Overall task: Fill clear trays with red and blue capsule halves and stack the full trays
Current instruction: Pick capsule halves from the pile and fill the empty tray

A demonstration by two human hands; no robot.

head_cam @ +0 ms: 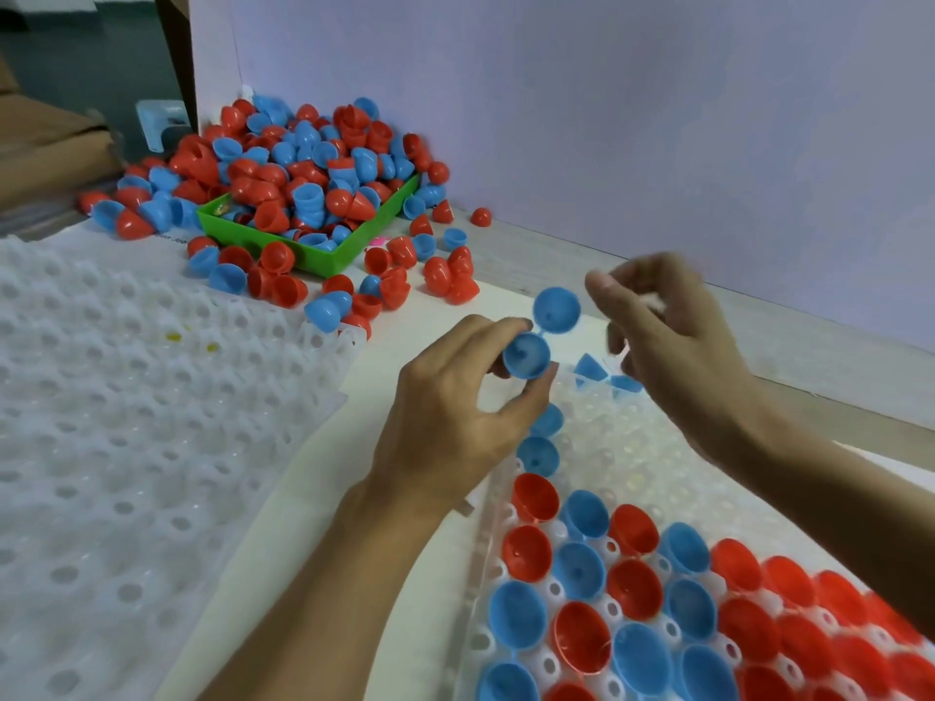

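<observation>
The left hand [450, 397] pinches a blue capsule half [526, 355] between thumb and fingertips, open side facing the camera, and a second blue half [556, 311] hangs hinged to it by a thin strip just above; the right hand [673, 346] hovers beside that upper half with fingers loosely curled and its grip on nothing, motion-blurred. Both hands are above the far end of the clear tray [632, 437], whose near rows hold red and blue halves, open sides up [582, 574]; the far pockets are mostly bare, apart from a few blue halves along the left edge and far end. To the left lies a stack of white empty trays [126, 422] on the counter [556, 250]; behind it a green bin [324, 255] overflows with loose red and blue capsule halves [303, 164], many spilled around it against the pale wall [607, 118].
</observation>
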